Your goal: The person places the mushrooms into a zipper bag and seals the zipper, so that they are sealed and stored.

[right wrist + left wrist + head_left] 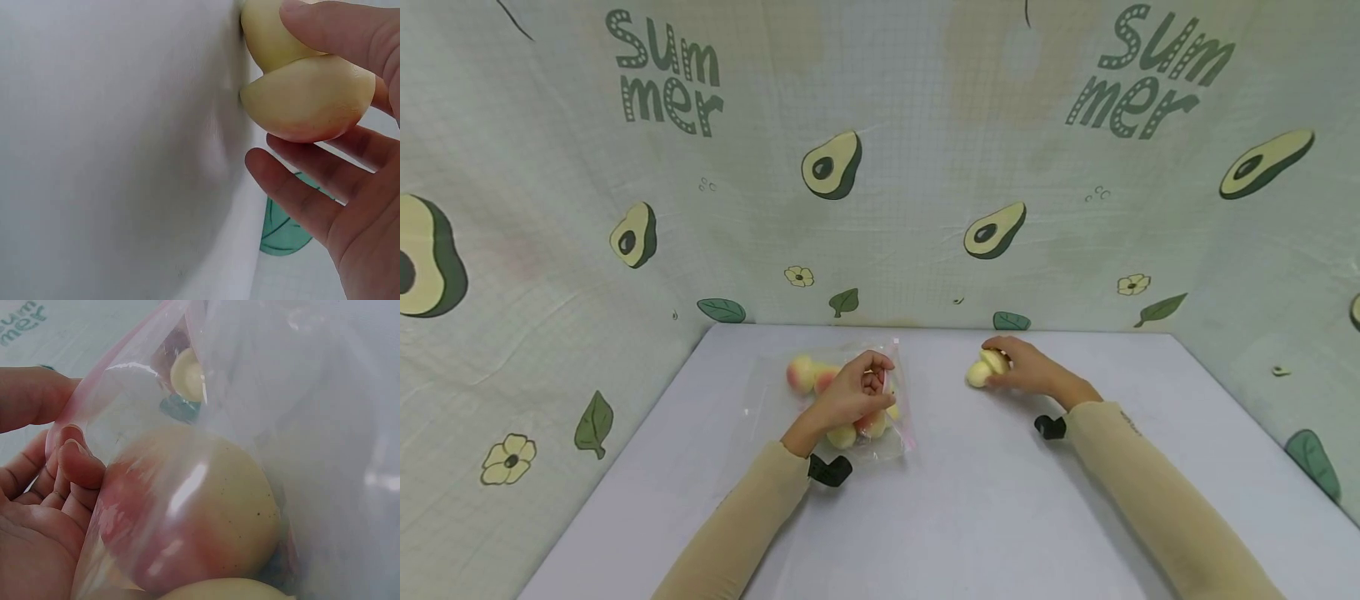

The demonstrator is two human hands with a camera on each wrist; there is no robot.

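Note:
My left hand [853,393] holds the pink-edged mouth of a clear zip bag [767,410], thumb and curled fingers at its rim. Inside the bag lie several pale yellow peaches with a red blush; one large peach [194,509] shows through the plastic in the left wrist view. Farther right, my right hand [1030,367] grips two peaches side by side. Its thumb presses on one pale peach [272,37], while fingers reach round the other peach [306,100], whose underside is reddish. Both peaches are right at the white table surface.
The white table [940,508] ends at the back against a hanging cloth [910,250] printed with avocados and leaves. Cloth also rises along the left and right sides. A black wrist camera [830,471] sits under the left sleeve, another black camera [1049,427] by the right.

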